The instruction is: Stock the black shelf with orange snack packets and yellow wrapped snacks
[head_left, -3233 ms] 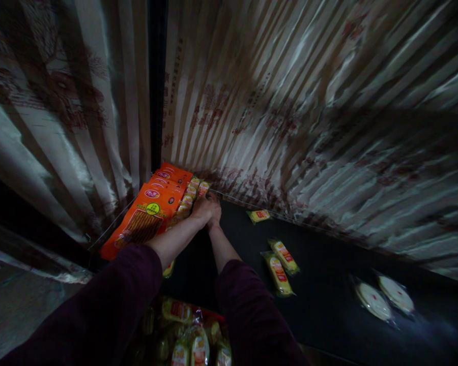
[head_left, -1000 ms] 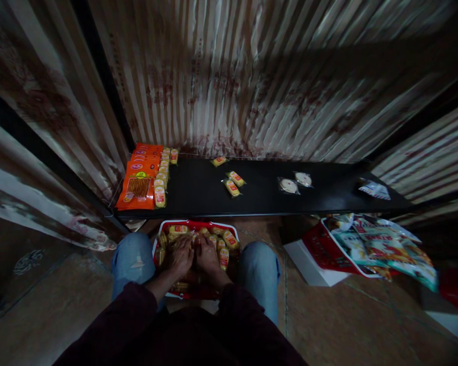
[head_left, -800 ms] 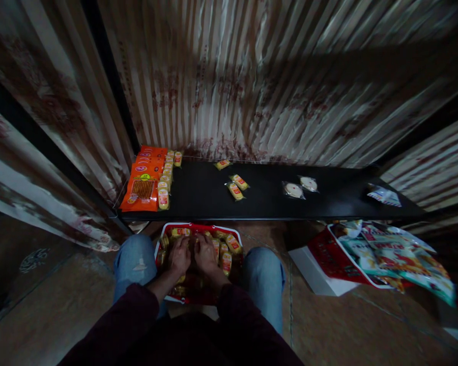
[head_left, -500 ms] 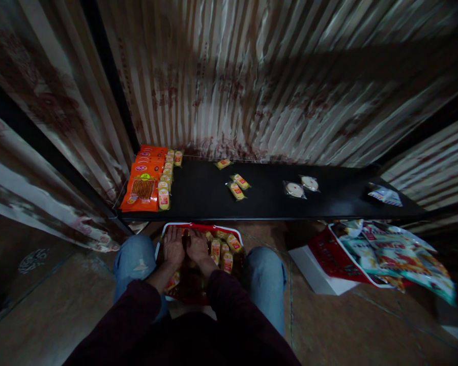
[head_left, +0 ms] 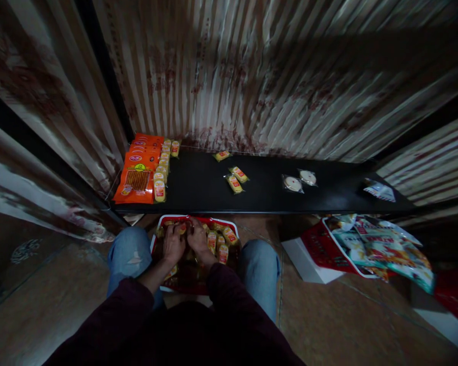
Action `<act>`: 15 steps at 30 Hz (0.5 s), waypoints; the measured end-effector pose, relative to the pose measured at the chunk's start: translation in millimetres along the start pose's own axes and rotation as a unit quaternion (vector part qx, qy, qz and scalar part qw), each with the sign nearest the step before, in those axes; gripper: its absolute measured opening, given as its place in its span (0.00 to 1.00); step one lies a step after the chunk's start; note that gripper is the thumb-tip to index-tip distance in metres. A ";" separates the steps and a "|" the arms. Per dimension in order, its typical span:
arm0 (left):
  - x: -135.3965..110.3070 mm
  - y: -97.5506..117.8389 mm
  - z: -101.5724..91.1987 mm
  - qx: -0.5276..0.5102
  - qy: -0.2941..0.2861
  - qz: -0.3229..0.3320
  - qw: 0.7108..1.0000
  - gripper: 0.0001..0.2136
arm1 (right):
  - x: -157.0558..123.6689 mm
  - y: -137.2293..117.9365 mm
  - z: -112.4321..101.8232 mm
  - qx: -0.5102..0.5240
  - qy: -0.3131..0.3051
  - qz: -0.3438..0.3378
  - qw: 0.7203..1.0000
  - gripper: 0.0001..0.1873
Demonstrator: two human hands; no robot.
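Between my knees stands a red basket (head_left: 200,291) with a white rim, holding small yellow wrapped snack cakes (head_left: 223,254). My left hand (head_left: 174,244) reaches into its far left part, fingers curled at a yellow wrapped cake (head_left: 182,229). Close beside it, my right hand (head_left: 197,239) is bent downward among the packets, its fingers drawn together. What lies under the right fingertips is hidden. More of these yellow cakes line the left of the black shelf (head_left: 198,195), next to overlapping orange snack bags (head_left: 137,178).
Loose yellow cakes (head_left: 234,184) lie mid-shelf. Two round white packets (head_left: 292,184) and a blue-white packet (head_left: 379,190) lie further right. On the floor at right, a red basket (head_left: 316,249) of large snack bags leans on a white box (head_left: 303,262). Striped curtains (head_left: 229,76) hang behind.
My fingers, which were stretched flat over the basket, are now curled in among the packets, and a yellow cake shows between the hands. The whole view has shifted slightly.
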State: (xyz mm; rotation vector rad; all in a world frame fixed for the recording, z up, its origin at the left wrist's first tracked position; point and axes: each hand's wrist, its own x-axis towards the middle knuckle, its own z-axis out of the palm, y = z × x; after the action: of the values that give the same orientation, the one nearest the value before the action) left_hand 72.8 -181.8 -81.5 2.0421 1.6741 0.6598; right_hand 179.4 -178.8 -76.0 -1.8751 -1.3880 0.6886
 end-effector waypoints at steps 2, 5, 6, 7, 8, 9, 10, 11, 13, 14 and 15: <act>-0.9 1.0 -0.8 -0.049 0.034 -0.023 0.998 0.16 | 0.7 1.3 -2.8 0.041 0.024 0.019 0.999 0.26; -2.9 4.5 -5.5 -0.077 0.068 -0.026 0.994 0.12 | -1.6 2.1 -5.6 0.106 0.053 0.075 0.990 0.24; -3.9 6.2 -7.6 -0.077 0.068 -0.018 0.995 0.11 | -3.3 2.1 -6.1 0.137 0.056 0.093 0.985 0.23; -5.1 8.0 -9.6 -0.075 0.064 -0.008 0.995 0.11 | -5.4 2.0 -6.4 0.173 0.057 0.111 0.977 0.23; -6.5 9.9 -11.3 -0.072 0.057 0.004 0.996 0.11 | -8.0 2.0 -6.6 0.212 0.056 0.128 0.967 0.23; -8.1 11.7 -12.7 -0.072 0.051 0.018 0.996 0.11 | -10.7 2.0 -6.7 0.249 0.054 0.144 0.956 0.23; -9.8 13.5 -13.7 -0.073 0.047 0.033 0.996 0.12 | -13.6 2.2 -6.9 0.282 0.055 0.160 0.944 0.24; -11.6 15.2 -14.3 -0.076 0.045 0.050 0.995 0.12 | -16.4 2.7 -7.1 0.312 0.058 0.176 0.932 0.24; -15.1 17.5 -14.6 -0.088 0.040 0.080 0.992 0.13 | -21.5 4.6 -7.9 0.362 0.063 0.197 0.909 0.25; -16.7 18.1 -14.6 -0.094 0.036 0.092 0.991 0.12 | -23.5 6.1 -8.4 0.381 0.063 0.197 0.901 0.25; -18.2 18.3 -14.7 -0.100 0.030 0.100 0.990 0.11 | -25.0 7.7 -8.9 0.395 0.063 0.192 0.896 0.25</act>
State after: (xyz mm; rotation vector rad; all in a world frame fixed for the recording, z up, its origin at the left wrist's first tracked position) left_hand 75.4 -202.8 -60.7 2.0782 1.3827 0.9239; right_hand 183.5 -206.1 -76.2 -1.4736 -0.5000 1.1004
